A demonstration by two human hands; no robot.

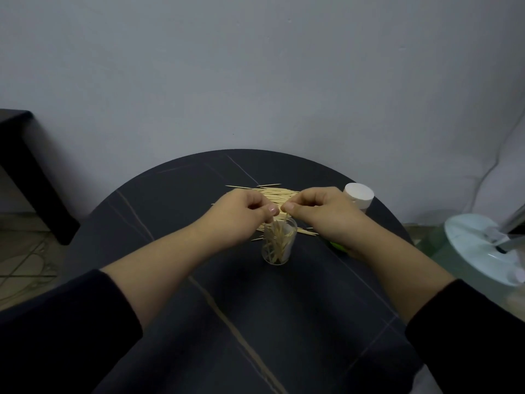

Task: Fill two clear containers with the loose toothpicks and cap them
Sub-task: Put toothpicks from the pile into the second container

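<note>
A clear container (279, 242) stands upright and uncapped in the middle of the round dark table (176, 211), partly filled with toothpicks. Both hands hover just above its mouth. My left hand (241, 210) pinches a toothpick whose tip points down into the container. My right hand (315, 209) pinches several toothpicks at the container's rim. A loose pile of toothpicks (272, 191) lies on the table behind the hands, partly hidden by them. A second container with a white cap (358, 195) stands behind my right hand. A green object (338, 246) peeks out under my right wrist.
A dark bench or low table (25, 166) stands at the left against the grey wall. At the right a white round fan base (483, 245) sits on the floor with a cable running up the wall.
</note>
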